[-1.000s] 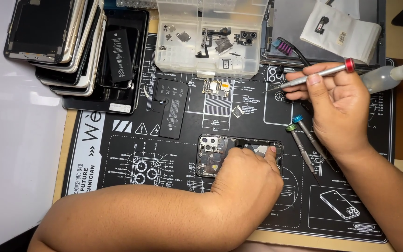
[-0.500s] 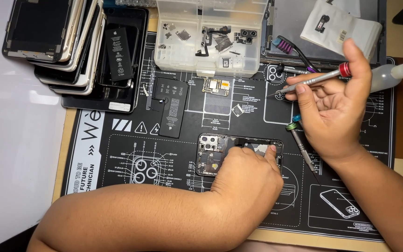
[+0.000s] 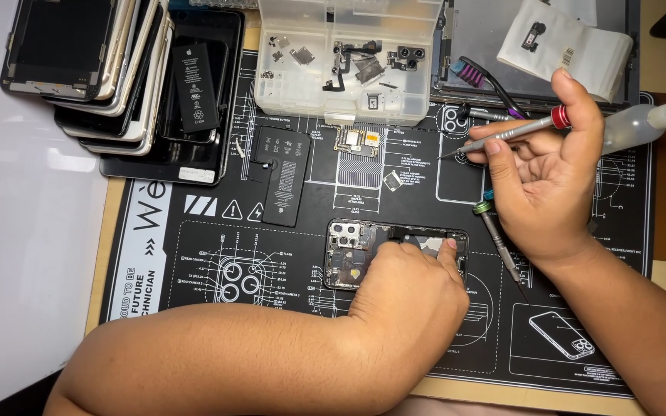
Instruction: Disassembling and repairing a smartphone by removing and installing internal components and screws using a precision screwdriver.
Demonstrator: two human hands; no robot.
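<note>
The left hand (image 3: 406,296) lies flat over the opened black phone chassis (image 3: 364,250) in the middle of the black printed repair mat (image 3: 194,262), fingertips pressing its far edge. The right hand (image 3: 545,181), raised over the mat's right side, pinches a slim silver screwdriver with a red cap (image 3: 514,132). A green-capped screwdriver (image 3: 496,235) lies just beside its wrist. Bare mat lies left of the chassis.

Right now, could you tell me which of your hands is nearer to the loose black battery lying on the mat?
Left. The left hand rests on the opened phone, just below-right of the black battery. The right hand, holding a screwdriver, is farther off toward the mat's right side.
</note>
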